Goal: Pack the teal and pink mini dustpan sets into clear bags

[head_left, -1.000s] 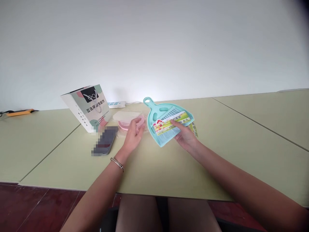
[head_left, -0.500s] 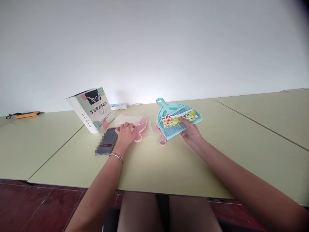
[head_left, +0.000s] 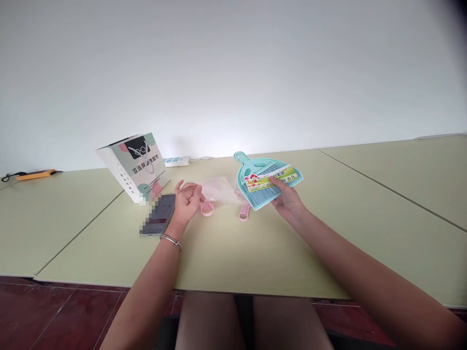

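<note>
In my right hand (head_left: 290,198) is a teal dustpan (head_left: 251,167) tilted up above the table, thumb in front and fingers behind. A brush with grey-blue bristles (head_left: 262,194) nests in it, partly covered by a colourful printed card (head_left: 259,183). My left hand (head_left: 187,200) has its fingers curled and thumb raised, pinching the edge of a clear plastic bag (head_left: 221,189). Under the bag lies a pink dustpan, mostly hidden, its looped handle (head_left: 207,209) sticking out towards me. Another pink handle (head_left: 243,212) shows below the teal dustpan; the rest of it is covered.
Left of my left hand lies a phone (head_left: 159,216), partly pixelated. Behind it a printed paper bag (head_left: 140,165) leans at an angle. A white packet (head_left: 177,161) rests by the wall, and an orange-and-black object (head_left: 35,175) lies far left. Seams cross the table (head_left: 365,233).
My left hand has lifted off the pink dustpan and turned, thumb up. The clear plastic has shifted right and towards me, over the pink dustpan. The right hand stays nearly still.
</note>
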`<state>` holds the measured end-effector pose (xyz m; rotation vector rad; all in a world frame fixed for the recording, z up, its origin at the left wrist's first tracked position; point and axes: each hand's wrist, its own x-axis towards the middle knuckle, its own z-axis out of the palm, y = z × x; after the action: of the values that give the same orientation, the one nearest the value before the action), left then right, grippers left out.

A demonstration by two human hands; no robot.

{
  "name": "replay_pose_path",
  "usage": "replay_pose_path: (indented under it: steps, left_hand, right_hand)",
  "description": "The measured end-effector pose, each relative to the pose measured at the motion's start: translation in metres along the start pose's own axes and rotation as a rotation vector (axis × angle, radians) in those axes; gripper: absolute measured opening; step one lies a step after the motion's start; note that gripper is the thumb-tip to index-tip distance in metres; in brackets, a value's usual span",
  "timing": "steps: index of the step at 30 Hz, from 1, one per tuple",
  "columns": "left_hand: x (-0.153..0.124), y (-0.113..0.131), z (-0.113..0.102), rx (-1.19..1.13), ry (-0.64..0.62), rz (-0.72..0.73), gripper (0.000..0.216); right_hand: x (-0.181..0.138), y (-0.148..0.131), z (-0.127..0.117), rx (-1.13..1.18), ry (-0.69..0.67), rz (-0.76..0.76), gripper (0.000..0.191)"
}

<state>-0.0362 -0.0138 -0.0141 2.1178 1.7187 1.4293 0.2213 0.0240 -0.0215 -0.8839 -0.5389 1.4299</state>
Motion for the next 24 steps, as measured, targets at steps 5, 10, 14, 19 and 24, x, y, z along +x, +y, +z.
replay_pose_path:
  steps: [5, 10, 14, 19, 24]
  left_hand:
    - [0.003, -0.003, -0.009, 0.047, -0.031, -0.034, 0.053]
    - [-0.008, 0.019, 0.001, 0.379, 0.165, 0.112, 0.038]
    - [-0.025, 0.047, 0.030, 0.435, -0.256, 0.312, 0.039]
    - [-0.022, 0.041, 0.038, 0.595, -0.401, 0.089, 0.017]
    - [-0.008, 0.019, 0.015, 0.538, -0.112, -0.021, 0.015]
  right_hand:
    - [0.003, -0.004, 0.000, 0.041, 0.077, -0.007, 0.018]
    - [0.003, -0.002, 0.002, 0.046, 0.062, 0.005, 0.019]
    - [0.002, 0.000, 0.001, 0.003, 0.049, 0.006, 0.016]
    - [0.006, 0.002, -0.002, -0.026, 0.043, -0.006, 0.015]
    - [0.009, -0.006, -0.005, -0.075, -0.041, 0.045, 0.020]
